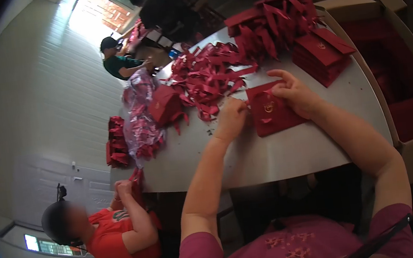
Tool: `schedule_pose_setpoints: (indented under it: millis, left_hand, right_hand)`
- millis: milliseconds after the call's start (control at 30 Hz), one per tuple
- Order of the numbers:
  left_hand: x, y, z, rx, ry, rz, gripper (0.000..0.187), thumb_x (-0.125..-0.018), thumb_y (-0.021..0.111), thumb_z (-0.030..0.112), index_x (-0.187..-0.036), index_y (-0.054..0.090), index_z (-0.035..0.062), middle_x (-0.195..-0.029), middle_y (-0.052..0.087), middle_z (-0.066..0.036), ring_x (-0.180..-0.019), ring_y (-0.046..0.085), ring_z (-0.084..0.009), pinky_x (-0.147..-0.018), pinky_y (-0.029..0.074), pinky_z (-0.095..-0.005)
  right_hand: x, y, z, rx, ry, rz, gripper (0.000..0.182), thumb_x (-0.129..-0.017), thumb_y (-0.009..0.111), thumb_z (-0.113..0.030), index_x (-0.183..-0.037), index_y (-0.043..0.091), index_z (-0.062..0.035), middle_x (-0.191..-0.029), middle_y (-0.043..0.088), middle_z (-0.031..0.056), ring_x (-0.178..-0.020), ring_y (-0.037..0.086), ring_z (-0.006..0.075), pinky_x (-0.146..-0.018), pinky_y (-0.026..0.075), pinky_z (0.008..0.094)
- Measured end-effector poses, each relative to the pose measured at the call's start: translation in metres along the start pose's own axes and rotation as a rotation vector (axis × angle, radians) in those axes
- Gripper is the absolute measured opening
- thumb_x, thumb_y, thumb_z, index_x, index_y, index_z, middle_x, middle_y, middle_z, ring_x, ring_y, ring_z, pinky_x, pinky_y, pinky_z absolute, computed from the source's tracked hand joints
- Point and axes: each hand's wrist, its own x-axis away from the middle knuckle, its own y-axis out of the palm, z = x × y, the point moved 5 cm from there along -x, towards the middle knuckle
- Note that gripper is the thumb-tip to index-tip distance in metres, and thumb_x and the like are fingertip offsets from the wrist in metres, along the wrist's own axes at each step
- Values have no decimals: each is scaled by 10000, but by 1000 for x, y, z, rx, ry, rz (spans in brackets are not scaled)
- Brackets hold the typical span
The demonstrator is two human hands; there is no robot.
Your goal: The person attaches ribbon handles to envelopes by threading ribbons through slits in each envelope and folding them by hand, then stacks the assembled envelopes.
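A flat red gift bag [282,120] with a gold emblem lies on the metal table in front of me. At its upper left edge my left hand [232,117] is closed in a pinch, with a bit of pink-red ribbon [247,104] showing at the fingertips. My right hand [295,92] grips the bag's upper right part, thumb over the front and index finger raised. A short ribbon piece [266,120] shows on the bag's front below the emblem. Beyond my hands is a heap of loose red ribbons [209,73].
Stacked red bags [323,53] and a taller ribboned pile [276,23] sit at the back right. An open cardboard box [359,62] borders the table's right side. Clear plastic [139,112] wraps items at left. A person in red [126,233] works at the left edge; others are farther back.
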Motion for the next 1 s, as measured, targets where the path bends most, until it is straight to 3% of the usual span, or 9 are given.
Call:
schedule_pose_setpoints:
  millis: [33,133,267,367,433,467,600,767,1000]
  left_hand:
    - [2,-1,1,7,-5,-8,92,-765,640,-2,-842,591,-2,-839,581,-137,-811,591,-295,-725,474,-362]
    - [2,-2,3,20,-123,-97,77,-769,645,20,-835,613,-5,-845,615,-154,-804,610,-299,-726,482,-368]
    - [1,-3,4,12,-123,-108,78,-773,644,32,-832,612,-7,-846,621,-158,-811,615,-302,-725,482,-376]
    - [2,-2,2,-11,-118,-122,78,-775,637,35,-834,612,-10,-846,625,-166,-816,616,-316,-725,481,-383]
    - [4,-2,1,3,-136,-128,78,-775,625,53,-832,602,4,-868,618,-186,-857,612,-375,-738,483,-418]
    - [4,-2,1,7,-76,-97,78,-760,640,30,-794,582,-11,-806,600,-171,-787,600,-338,-702,470,-394]
    - [5,-3,-5,-38,-18,-89,102,-758,647,26,-788,556,-8,-809,580,-162,-784,587,-338,-697,463,-394]
    - [7,-10,-7,-18,18,-86,105,-767,649,30,-790,553,-4,-817,578,-160,-799,586,-346,-705,467,-399]
    - [9,-16,-22,-22,-1,-85,103,-772,659,43,-814,576,1,-833,587,-149,-805,599,-334,-707,476,-393]
  right_hand:
    - [2,0,-2,7,18,5,639,-835,695,-43,-1383,367,-40,-957,637,67,-916,655,154,-849,534,283]
    - [5,4,-4,25,39,-2,644,-843,692,-36,-1401,371,-63,-917,639,38,-877,646,129,-774,515,245]
    - [3,4,-3,5,48,-9,635,-838,688,-20,-1392,381,-54,-906,642,37,-851,649,130,-747,514,242]
    - [3,5,-3,36,54,-34,607,-839,678,-10,-1375,396,-54,-901,636,41,-796,641,128,-732,519,246]
    - [1,0,0,33,53,-22,606,-834,682,-20,-1367,396,-52,-894,633,44,-777,644,134,-734,527,253]
    - [0,-4,1,29,57,3,605,-828,686,-30,-1359,397,-51,-887,631,47,-757,646,139,-736,535,261]
    - [-1,-8,4,20,52,-6,579,-837,669,-30,-1351,404,-56,-878,623,53,-735,635,140,-721,535,259]
    - [0,-9,8,-76,112,148,451,-899,636,-92,-1301,430,-79,-895,619,65,-725,628,137,-694,552,289]
    - [3,4,7,23,152,134,323,-965,554,-161,-1259,433,-106,-909,602,74,-750,636,155,-710,569,325]
